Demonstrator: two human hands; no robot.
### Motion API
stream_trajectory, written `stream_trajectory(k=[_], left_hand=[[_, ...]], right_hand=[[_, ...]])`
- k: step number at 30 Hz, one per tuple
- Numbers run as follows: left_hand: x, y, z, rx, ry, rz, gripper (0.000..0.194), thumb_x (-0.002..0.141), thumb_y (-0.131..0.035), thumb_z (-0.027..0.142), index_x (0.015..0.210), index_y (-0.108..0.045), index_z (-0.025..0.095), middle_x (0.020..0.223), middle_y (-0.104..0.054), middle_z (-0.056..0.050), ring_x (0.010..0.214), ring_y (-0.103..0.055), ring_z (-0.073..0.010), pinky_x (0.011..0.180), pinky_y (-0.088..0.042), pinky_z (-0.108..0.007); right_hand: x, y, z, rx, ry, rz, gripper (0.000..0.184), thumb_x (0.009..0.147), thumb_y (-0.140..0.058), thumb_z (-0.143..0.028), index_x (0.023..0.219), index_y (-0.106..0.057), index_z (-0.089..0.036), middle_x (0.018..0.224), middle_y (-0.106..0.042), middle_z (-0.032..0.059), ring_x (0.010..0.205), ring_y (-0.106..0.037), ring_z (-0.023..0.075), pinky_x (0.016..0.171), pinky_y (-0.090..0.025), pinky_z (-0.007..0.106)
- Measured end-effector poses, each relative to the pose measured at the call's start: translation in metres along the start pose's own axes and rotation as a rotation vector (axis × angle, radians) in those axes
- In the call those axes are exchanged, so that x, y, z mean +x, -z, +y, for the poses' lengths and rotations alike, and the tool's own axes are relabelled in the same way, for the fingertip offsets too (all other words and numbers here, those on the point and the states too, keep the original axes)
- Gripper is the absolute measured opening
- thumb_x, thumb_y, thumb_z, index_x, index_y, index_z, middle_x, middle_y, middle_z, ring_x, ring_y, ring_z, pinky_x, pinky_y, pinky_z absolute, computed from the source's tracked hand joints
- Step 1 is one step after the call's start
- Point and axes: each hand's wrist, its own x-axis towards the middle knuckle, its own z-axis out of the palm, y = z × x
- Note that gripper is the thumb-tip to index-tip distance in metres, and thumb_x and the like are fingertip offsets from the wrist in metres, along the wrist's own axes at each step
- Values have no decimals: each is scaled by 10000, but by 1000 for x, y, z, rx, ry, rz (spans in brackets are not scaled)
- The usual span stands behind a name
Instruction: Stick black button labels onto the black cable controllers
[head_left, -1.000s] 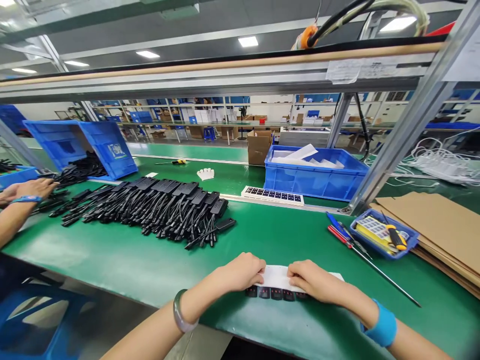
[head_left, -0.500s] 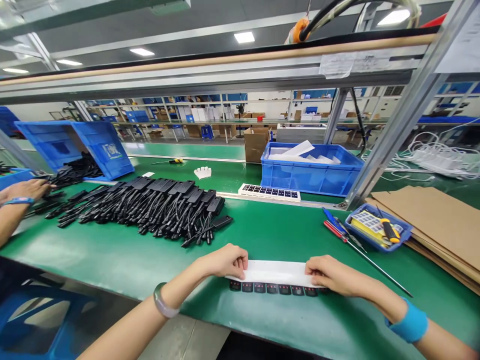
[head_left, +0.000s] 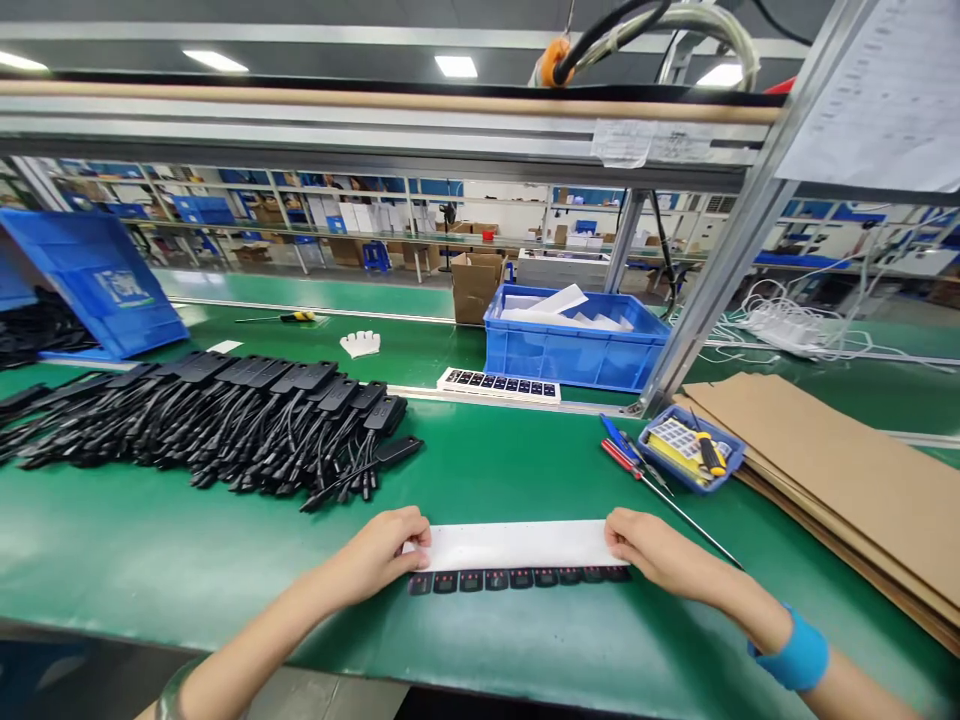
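A long white strip (head_left: 517, 546) lies across the green bench in front of me. Along its near edge runs a row of small black square pieces with red marks (head_left: 496, 581); whether they are joined to the strip I cannot tell. My left hand (head_left: 390, 545) pinches the strip's left end, fingers curled. At the opposite end, my right hand (head_left: 645, 545) is closed on the strip, thumb and fingers together. Left of my hands is a large pile of black cabled modules (head_left: 300, 420). Beyond the strip lies a white panel with black squares (head_left: 499, 385).
A blue bin (head_left: 577, 345) with white pieces stands behind the panel. To the right are a long red-handled screwdriver (head_left: 622, 458), a small blue tray (head_left: 694, 450) and cardboard sheets (head_left: 832, 460). A metal post (head_left: 720, 250) rises there. A white glove (head_left: 361, 344) lies farther back.
My left hand has moved outward along the strip to its left end, so my hands are wider apart. More black pieces show. The view has turned right, and a co-worker's hand has left it.
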Motion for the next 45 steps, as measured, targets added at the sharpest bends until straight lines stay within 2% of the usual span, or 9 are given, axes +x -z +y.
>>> stream_trajectory(k=[6,10,13,17,22,25,31,38,45], left_hand=[[-1,8,-2,-39,-65,54,160,810,-496,325,727,-542,197,884,-600,-21,818,-538,-176,721,-372,-253],[5,11,-11,-496,-98,211,351,874,-428,484,760,-555,177,984,-637,-50,941,-561,-208,855,-406,-306],[17,10,-8,-915,-67,221,436,848,-441,575,1046,-528,197,1023,-631,-60,938,-585,-220,831,-463,-349],[33,4,2,-1125,22,209,592,696,-733,381,1185,-443,215,1030,-630,-46,928,-603,-194,792,-511,-304],[43,-7,2,-1182,139,270,513,664,-735,310,1108,-522,165,971,-646,-59,806,-628,-162,699,-547,-273],[46,-10,5,-1148,170,263,372,731,-647,252,1065,-559,115,1010,-661,-118,815,-654,-186,712,-561,-308],[63,-2,6,-837,214,445,310,881,-433,226,1154,-519,106,1143,-619,-150,974,-628,-200,830,-531,-348],[54,35,-20,-193,331,662,546,681,-549,8,1219,-469,52,1225,-492,-240,1258,-333,-386,1045,-195,-589],[49,48,-4,3,307,614,338,742,-516,79,1079,-523,72,1114,-505,-230,1047,-511,-389,889,-361,-559]], right_hand=[[-2,3,0,207,11,85,183,867,-445,-304,706,-428,-219,658,-458,-23,606,-399,147,597,-325,279],[-1,14,1,473,-26,218,309,864,-426,-515,777,-436,-219,634,-380,-59,517,-344,100,466,-297,225],[2,14,2,630,-103,383,376,836,-413,-602,849,-419,-226,588,-323,-88,447,-273,76,388,-215,190],[2,12,1,740,-151,510,420,780,-503,-619,870,-481,-209,569,-446,-60,494,-421,98,405,-331,185],[0,6,-1,748,-156,528,443,693,-621,-613,781,-597,-180,565,-532,-12,538,-512,140,423,-412,225],[6,1,12,699,-197,667,439,599,-702,-597,730,-633,-184,688,-619,38,544,-537,156,413,-428,258],[23,5,41,1082,-244,1262,274,587,-785,-496,729,-643,-310,932,-590,76,735,-573,221,467,-474,356],[23,0,13,1190,-205,1130,430,466,-836,-518,752,-661,-249,857,-549,9,716,-493,149,424,-444,213],[51,0,-31,1189,-6,924,305,679,-743,-479,824,-614,-244,866,-478,-14,774,-450,140,487,-467,173]])
